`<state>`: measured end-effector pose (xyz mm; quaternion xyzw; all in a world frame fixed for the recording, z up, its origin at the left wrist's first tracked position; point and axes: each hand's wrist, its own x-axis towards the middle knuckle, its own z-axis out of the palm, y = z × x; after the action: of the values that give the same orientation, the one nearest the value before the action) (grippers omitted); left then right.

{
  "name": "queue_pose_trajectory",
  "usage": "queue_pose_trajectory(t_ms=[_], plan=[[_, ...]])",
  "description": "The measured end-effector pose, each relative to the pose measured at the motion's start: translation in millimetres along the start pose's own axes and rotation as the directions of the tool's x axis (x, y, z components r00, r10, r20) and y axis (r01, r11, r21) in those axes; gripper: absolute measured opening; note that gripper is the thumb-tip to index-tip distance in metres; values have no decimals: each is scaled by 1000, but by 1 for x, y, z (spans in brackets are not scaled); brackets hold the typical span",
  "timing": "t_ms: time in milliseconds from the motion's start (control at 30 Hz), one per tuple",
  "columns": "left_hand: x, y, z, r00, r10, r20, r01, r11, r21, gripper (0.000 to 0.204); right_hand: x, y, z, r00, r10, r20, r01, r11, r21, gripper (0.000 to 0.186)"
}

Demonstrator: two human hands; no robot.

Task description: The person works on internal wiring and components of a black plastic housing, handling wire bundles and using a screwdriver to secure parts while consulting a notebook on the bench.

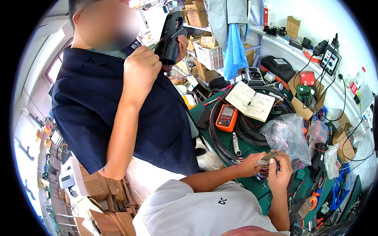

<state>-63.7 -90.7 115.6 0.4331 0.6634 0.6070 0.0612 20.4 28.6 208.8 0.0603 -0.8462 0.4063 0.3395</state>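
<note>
Over the near side of the green workbench, both my hands meet around a small brownish-grey piece [269, 156] whose exact kind I cannot make out. My left hand [251, 164] is closed on one end of it. The fingers of my right hand [280, 169] pinch it from the other side. Thin coloured wires [263, 171] lie just below my hands. A crumpled clear plastic bag [289, 133] rests right behind them. Farther back are an orange handheld meter [227, 118], an open notebook [251, 101] with handwriting and a coil of thick black cable [214, 129].
At my left stands another person in a dark jacket [130, 129], holding a glossy black device [169, 41]. Tools and wires crowd the green tabletop [252, 192] at right. A shelf [283, 39] with boxes runs along the wall. Cardboard boxes [96, 188] sit at lower left.
</note>
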Motion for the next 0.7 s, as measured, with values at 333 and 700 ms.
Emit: queue_pose_trajectory(t_ms=[333, 700], plan=[[3, -3, 4, 999, 31, -27, -31, 999, 14, 18, 1, 7, -3, 1000, 7, 18, -8, 999, 31, 10], [8, -10, 14, 998, 66, 13, -67, 997, 43, 22, -4, 11, -11, 999, 35, -41, -36, 999, -9, 13]])
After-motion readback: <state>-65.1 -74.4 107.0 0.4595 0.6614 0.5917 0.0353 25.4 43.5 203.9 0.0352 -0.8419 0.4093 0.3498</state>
